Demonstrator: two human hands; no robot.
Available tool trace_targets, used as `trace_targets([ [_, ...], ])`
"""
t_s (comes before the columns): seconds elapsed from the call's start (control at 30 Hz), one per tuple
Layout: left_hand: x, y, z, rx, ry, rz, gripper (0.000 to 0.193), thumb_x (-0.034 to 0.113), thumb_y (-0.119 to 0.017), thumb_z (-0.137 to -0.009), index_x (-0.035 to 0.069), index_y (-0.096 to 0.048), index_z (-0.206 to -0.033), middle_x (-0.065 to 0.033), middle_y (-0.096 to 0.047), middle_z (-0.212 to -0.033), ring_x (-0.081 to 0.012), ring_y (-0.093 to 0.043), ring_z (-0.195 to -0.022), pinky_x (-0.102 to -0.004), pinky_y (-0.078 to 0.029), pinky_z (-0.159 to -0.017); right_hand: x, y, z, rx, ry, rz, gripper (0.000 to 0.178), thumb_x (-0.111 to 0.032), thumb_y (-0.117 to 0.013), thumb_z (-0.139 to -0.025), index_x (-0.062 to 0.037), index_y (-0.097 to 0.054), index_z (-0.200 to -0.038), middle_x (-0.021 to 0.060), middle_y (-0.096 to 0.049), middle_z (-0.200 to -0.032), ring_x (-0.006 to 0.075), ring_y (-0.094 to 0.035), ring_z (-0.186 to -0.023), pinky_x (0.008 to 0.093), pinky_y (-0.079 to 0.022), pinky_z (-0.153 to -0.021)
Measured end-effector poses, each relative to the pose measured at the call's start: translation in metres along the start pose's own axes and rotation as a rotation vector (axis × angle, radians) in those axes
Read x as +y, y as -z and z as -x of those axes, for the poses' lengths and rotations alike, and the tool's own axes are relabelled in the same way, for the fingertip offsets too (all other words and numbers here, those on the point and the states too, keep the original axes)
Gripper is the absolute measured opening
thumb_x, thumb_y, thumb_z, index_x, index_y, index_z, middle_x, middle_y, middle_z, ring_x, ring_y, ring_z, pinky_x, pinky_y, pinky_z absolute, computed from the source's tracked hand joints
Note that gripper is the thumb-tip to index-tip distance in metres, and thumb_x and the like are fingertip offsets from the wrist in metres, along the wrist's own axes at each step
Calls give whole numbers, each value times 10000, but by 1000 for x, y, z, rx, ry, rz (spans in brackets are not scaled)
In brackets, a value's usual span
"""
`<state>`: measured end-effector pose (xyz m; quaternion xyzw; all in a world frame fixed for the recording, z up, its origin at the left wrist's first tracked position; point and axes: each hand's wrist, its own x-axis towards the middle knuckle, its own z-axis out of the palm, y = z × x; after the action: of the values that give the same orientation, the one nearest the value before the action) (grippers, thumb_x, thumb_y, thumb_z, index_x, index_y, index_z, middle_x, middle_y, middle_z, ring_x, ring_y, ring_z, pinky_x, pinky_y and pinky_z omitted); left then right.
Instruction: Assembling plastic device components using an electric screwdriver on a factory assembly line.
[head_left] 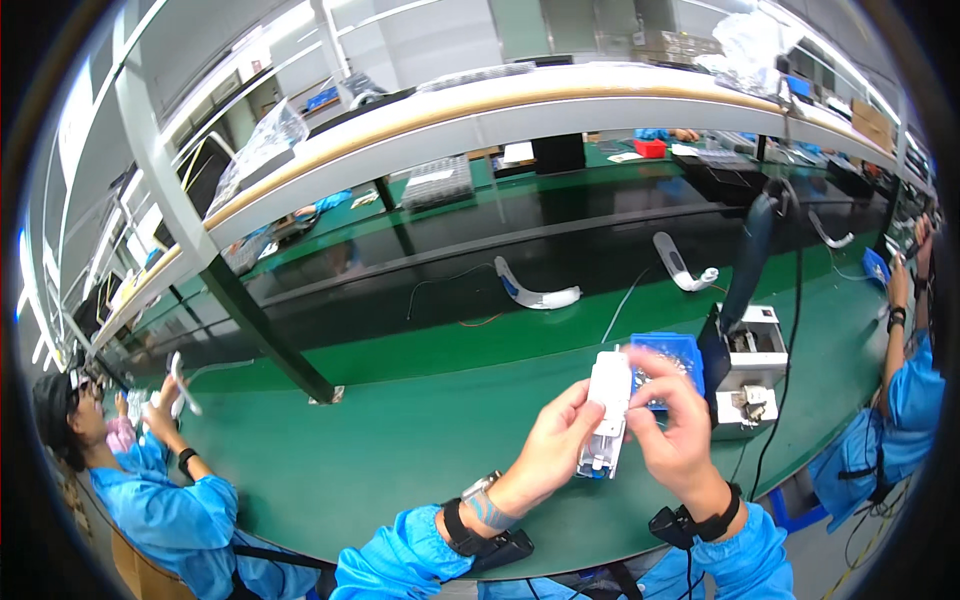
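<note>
My left hand (548, 440) grips a long white plastic housing (610, 385), thumb across its front, above the green bench. The housing is tilted slightly; its lower end shows inner parts with a bit of blue. At its right edge is my right hand (675, 430), fingers curled and thumb and forefinger brought together. Whether a small part sits in that pinch is too fine to see. Just behind the right hand is a blue bin (672, 350) of small metallic pieces, partly covered by the fingers.
Right of the bin stands a grey metal box device (750, 375), with a dark-handled tool (750, 260) hanging above it on a cable. Curved white parts (535, 290) lie on the dark belt beyond. A steel post (270, 330) rises at left. Co-workers in blue sit on both sides.
</note>
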<state>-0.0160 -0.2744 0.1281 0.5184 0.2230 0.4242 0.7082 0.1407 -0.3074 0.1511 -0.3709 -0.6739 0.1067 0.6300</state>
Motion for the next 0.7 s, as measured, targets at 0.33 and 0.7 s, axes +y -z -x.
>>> trace_targets([
  [0.33, -39, -19, 47, -168, -215, -379, 776, 177, -583, -957, -16, -78, -1514, -132, -536, -1192, -193, -581, -1019, -331, -478, -889, -21, 35, 42, -24, 45, -193, 88, 5, -692, -776, -39, -628, -819, 72, -689, -780, 256, -671, -863, 444, -499, -911],
  [0.7, -42, -25, 50, -209, -95, -127, 665, 110, -505, -984, -15, -112, -1505, -113, -567, -1079, -168, -584, -928, -322, -492, -841, -8, 66, 59, 224, -421, -437, 95, -27, -654, -838, -12, -565, -807, 170, -643, -990, 237, -651, -931, 367, -535, -843],
])
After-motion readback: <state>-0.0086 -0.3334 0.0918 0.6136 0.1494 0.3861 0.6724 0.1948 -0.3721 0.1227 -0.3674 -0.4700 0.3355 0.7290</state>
